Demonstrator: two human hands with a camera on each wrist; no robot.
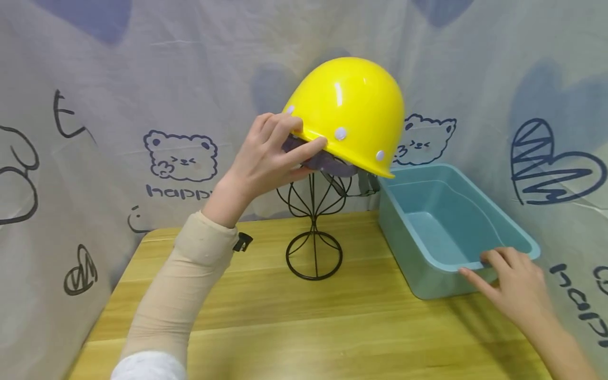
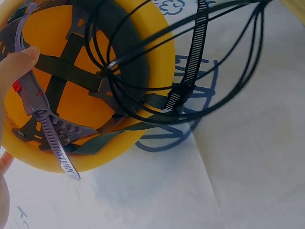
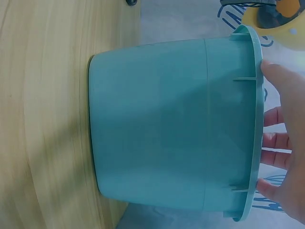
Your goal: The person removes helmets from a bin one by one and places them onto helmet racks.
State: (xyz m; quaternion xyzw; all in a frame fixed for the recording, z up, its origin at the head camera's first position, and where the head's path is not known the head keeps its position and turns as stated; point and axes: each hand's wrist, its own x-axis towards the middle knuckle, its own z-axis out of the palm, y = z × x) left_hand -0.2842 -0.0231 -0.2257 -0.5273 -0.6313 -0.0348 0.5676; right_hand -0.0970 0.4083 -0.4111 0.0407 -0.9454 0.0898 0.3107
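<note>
A yellow hard hat tilts over the top of a black wire stand. My left hand grips its rim at the left, fingers on the outer shell and thumb underneath. In the left wrist view, the hat's inside shows dark webbing, a grey ratchet headband strap and a ribbed chin strap beside the stand's wires. How far the stand reaches inside is hard to tell. My right hand holds the near rim of a teal plastic bin, its fingers over the edge.
The wooden table carries the stand and the bin, the bin standing to the right of the stand. A pale cloth with drawn bears and hearts hangs behind and along both sides.
</note>
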